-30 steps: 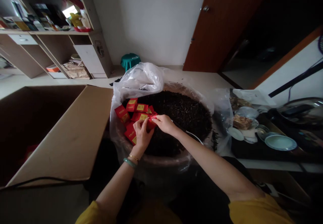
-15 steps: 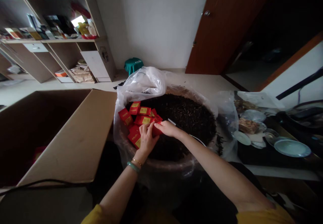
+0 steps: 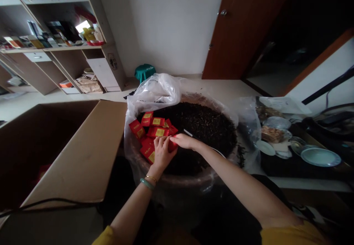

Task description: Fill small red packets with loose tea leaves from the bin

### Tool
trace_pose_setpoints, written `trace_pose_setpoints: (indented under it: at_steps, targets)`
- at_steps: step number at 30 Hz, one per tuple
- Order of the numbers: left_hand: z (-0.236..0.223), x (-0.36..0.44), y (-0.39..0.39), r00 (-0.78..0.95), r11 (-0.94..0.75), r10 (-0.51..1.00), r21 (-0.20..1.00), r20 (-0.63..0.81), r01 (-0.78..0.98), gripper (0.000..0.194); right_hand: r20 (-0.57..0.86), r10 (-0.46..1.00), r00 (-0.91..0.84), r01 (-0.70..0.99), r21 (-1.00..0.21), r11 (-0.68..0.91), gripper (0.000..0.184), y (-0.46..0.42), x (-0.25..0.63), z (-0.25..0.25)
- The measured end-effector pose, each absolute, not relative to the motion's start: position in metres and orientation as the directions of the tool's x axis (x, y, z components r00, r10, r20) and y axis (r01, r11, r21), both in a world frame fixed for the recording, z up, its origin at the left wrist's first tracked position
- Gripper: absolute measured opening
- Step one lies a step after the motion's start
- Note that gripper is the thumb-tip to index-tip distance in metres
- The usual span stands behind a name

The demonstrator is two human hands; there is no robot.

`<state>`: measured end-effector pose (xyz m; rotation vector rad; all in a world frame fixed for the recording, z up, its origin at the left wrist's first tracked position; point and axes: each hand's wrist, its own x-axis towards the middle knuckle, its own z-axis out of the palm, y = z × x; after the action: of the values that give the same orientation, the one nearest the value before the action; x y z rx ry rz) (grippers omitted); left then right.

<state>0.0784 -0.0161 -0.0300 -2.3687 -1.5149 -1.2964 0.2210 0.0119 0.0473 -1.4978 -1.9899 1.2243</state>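
Both hands are closed on one red packet (image 3: 173,146), mostly hidden by the fingers. My left hand (image 3: 162,152) grips it from the near left, with a green bangle and a thin gold bracelet on the wrist. My right hand (image 3: 184,141) pinches its upper right side. Below them is a wide round container lined with clear plastic (image 3: 177,180), holding dark, dry loose leaves (image 3: 206,127) that look like tea. Several red packets with yellow labels (image 3: 158,132) lie on the leaves at the left. A small white-edged object (image 3: 188,132) shows just beyond my right hand.
An open cardboard box (image 3: 80,145) stands at the left, with something red inside. To the right, a dark table holds a white dish (image 3: 320,157), a small plate (image 3: 265,148) and a clear bag (image 3: 249,127). Shelves (image 3: 107,68), a green-covered bin (image 3: 145,72) and a brown door (image 3: 232,35) are behind.
The hands stay together on the red packet, which is now more covered by the fingers. The fingers have shifted slightly and the camera view has moved a little.
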Motion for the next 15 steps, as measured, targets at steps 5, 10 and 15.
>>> trace_pose_setpoints:
  at_steps: [5,10,15]
  targets:
    - [-0.03,0.075,-0.015,0.064,-0.41,0.763,0.405,0.643,0.817,0.047,-0.167,0.901,-0.4,0.691,-0.701,0.177,0.026,0.011,0.215,0.062]
    - [-0.03,0.071,-0.011,-0.07,-0.352,0.765,0.506,0.64,0.787,0.041,-0.052,0.958,-0.281,0.452,-0.888,0.084,0.023,0.026,0.235,0.065]
    - [-0.029,0.069,-0.008,-0.179,-0.314,0.757,0.59,0.628,0.744,0.038,-0.208,0.948,-0.242,0.656,-0.754,0.002,0.038,0.034,0.249,0.025]
